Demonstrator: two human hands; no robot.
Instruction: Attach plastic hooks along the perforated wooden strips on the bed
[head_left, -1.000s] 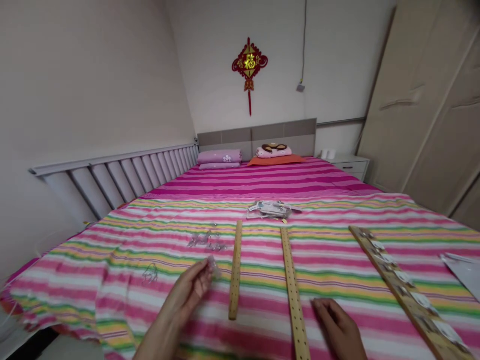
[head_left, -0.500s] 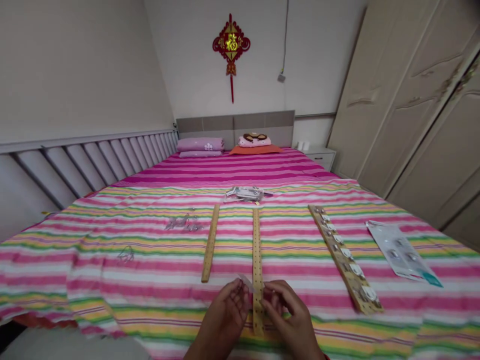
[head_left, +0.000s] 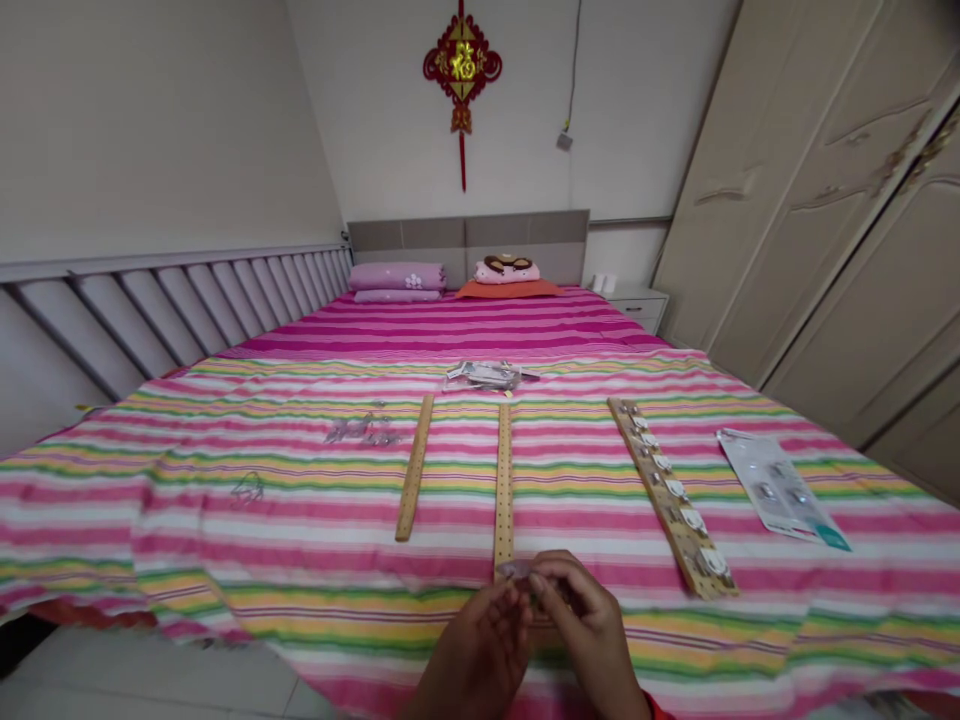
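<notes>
My left hand [head_left: 486, 640] and my right hand [head_left: 583, 615] meet near the bed's front edge. Between their fingertips is a small clear plastic packet [head_left: 514, 570]; both hands pinch it, and what it contains is too small to make out. Just beyond and partly beneath them lies a wooden strip with rows of holes [head_left: 504, 480], its near end covered by my hands. A shorter wooden strip [head_left: 415, 470] rests to its left. Off to the right is a wider wooden board [head_left: 664, 490] carrying a row of white and metal pieces.
Right of the board lies a clear package [head_left: 780, 488] with round metal pieces. Small clear packets [head_left: 364, 430] and a crumpled clear wrapper [head_left: 247, 488] are on the left of the striped sheet [head_left: 315, 570]. A plastic bag of parts [head_left: 491, 376] sits farther back.
My right hand has come left to join my left hand at the packet, which was in the left fingers alone. The whole view has shifted slightly.
</notes>
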